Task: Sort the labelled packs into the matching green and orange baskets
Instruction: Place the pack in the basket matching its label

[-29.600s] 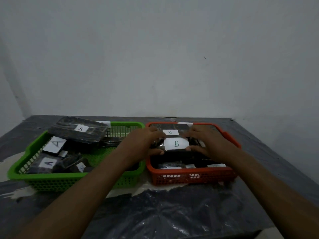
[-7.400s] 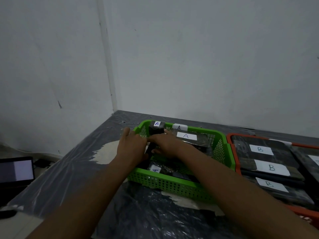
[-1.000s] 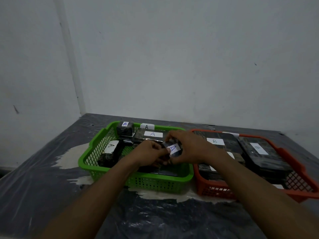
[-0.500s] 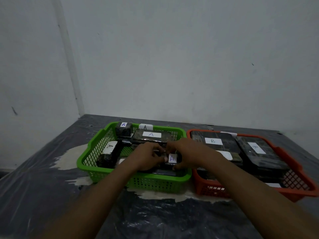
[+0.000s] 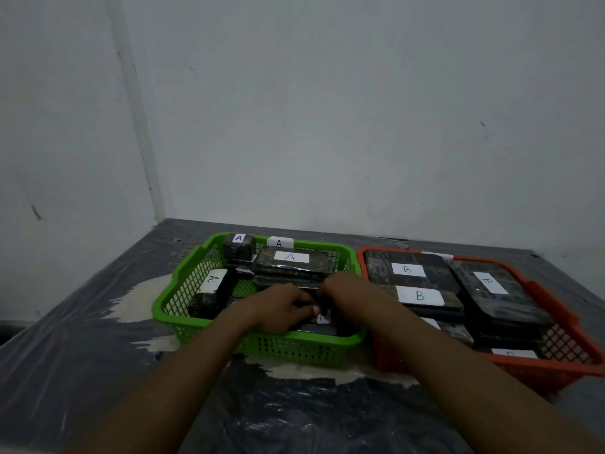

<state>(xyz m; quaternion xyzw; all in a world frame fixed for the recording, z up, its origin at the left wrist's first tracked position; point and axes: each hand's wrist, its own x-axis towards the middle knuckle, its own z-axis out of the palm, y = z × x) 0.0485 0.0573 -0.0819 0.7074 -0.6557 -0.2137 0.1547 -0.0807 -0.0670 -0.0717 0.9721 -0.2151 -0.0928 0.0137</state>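
Observation:
The green basket (image 5: 183, 290) holds several dark packs with white "A" labels, one flat pack (image 5: 291, 262) at the back and a narrow one (image 5: 209, 293) at the left. Inside its front right part, my left hand (image 5: 278, 306) and my right hand (image 5: 347, 294) both hold a small dark "A" pack (image 5: 322, 321), which is low in the basket and mostly hidden by my fingers. The orange basket (image 5: 569, 322) stands to the right, filled with dark packs labelled "B" (image 5: 419, 294).
Both baskets stand side by side on a table covered with dark plastic sheet (image 5: 311, 414). White walls (image 5: 327, 109) rise right behind the table and at the left. A pale bare patch (image 5: 137, 299) shows left of the green basket.
Both hands have lowered the small "A" pack from above the green basket's rim down into its front right part; its label is now nearly hidden.

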